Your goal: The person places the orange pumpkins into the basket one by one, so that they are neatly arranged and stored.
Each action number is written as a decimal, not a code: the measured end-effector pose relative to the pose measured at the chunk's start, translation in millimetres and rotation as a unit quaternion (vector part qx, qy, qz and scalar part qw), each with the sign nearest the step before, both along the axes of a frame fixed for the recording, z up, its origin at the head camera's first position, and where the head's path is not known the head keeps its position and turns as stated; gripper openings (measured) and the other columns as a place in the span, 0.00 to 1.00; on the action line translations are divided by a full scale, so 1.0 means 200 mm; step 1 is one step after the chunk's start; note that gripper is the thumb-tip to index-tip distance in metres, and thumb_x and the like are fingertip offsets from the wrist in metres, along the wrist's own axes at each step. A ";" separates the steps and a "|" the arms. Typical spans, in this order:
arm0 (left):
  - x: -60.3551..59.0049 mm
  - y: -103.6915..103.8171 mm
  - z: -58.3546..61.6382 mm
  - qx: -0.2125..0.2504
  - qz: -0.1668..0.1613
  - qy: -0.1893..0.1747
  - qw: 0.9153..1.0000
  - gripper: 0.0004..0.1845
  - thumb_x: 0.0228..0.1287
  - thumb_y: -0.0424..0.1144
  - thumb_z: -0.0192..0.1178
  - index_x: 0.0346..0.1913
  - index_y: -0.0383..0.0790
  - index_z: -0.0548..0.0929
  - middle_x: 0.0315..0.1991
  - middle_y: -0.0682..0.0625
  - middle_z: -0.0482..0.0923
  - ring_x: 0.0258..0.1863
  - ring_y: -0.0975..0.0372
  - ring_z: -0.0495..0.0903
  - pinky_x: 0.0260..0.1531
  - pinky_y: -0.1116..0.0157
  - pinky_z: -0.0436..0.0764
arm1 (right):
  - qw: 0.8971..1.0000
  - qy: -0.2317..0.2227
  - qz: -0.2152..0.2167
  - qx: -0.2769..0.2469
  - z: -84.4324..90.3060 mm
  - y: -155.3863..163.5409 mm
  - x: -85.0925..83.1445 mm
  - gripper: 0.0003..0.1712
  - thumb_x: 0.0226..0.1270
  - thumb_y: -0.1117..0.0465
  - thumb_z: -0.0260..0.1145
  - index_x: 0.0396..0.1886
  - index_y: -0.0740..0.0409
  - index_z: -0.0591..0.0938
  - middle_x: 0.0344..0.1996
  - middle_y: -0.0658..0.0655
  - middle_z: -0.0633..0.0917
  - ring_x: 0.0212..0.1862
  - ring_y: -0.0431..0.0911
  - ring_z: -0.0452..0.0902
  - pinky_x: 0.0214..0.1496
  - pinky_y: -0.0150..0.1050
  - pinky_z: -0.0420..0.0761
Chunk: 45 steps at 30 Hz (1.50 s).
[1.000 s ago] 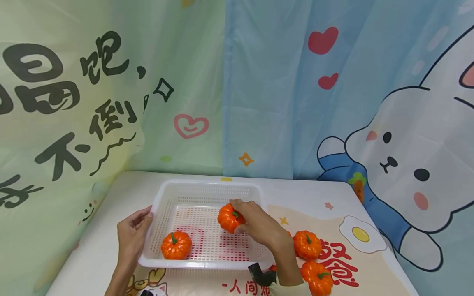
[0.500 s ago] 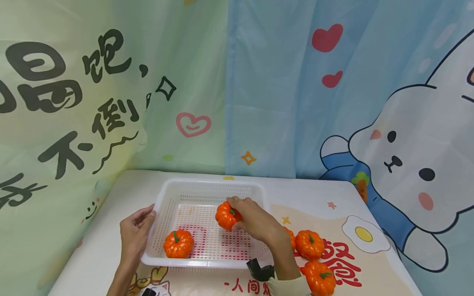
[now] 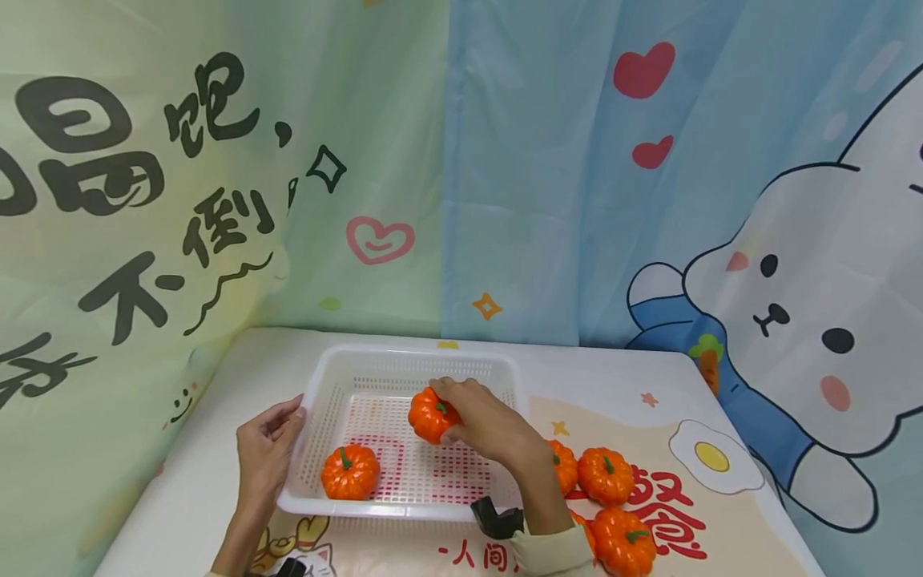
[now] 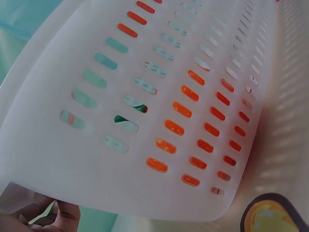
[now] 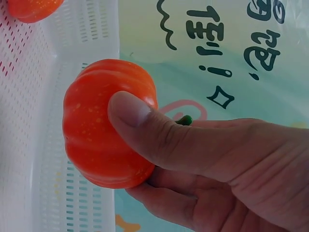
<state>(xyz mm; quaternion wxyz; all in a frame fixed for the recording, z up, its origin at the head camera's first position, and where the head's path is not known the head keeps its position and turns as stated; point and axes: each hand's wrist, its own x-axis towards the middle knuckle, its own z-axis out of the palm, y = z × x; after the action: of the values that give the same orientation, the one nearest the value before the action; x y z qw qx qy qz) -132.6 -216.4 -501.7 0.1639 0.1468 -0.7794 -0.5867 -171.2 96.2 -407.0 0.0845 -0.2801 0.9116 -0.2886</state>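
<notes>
A white slotted basket (image 3: pixel 318 383) stands on the table in the head view. My right hand (image 3: pixel 481 418) grips an orange toy pumpkin (image 3: pixel 430 415) over the basket's middle; the right wrist view shows thumb and fingers curled round this pumpkin (image 5: pixel 108 123). A second pumpkin (image 3: pixel 349 472) lies at the basket's near left. My left hand (image 3: pixel 268 450) holds the basket's left rim, and the left wrist view is filled by the basket wall (image 4: pixel 159 111) with fingertips (image 4: pixel 46 217) at its lower edge.
Three more orange pumpkins (image 3: pixel 606 476) lie on the table right of the basket, partly behind my right forearm. A fried-egg print (image 3: pixel 714 457) marks the mat further right. Printed curtains hang close behind the table. A black strap (image 3: pixel 495 518) sits at my right wrist.
My right hand has carried its pumpkin a little to the left over the basket. The left hand stays on the rim.
</notes>
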 end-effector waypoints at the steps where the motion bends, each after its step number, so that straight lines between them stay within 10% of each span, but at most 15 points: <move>1: 0.00 0.00 0.00 0.001 0.001 0.000 1.000 0.19 0.83 0.41 0.62 0.65 0.33 0.87 0.59 0.32 0.88 0.37 0.71 0.86 0.44 0.81 0.85 | 1.000 0.000 0.001 0.003 0.00 -0.01 0.00 0.40 0.64 0.67 0.80 0.76 0.62 0.77 0.68 0.60 0.85 0.65 0.59 0.78 0.75 0.59 0.80; 45: -0.02 -0.02 0.00 0.014 -0.007 -0.001 1.000 0.18 0.83 0.39 0.62 0.66 0.32 0.86 0.61 0.30 0.87 0.37 0.76 0.84 0.43 0.82 0.84 | 0.994 0.014 0.083 0.072 0.01 -0.27 -0.15 0.38 0.61 0.68 0.83 0.71 0.64 0.81 0.60 0.59 0.88 0.62 0.54 0.79 0.73 0.49 0.81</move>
<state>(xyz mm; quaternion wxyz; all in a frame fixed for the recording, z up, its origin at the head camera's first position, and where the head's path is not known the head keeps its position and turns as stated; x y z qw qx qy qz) -136.2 -219.7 -501.4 0.1569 0.1448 -0.7721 -0.5986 -200.5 41.3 -404.4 0.1152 -0.3520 0.9048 -0.2102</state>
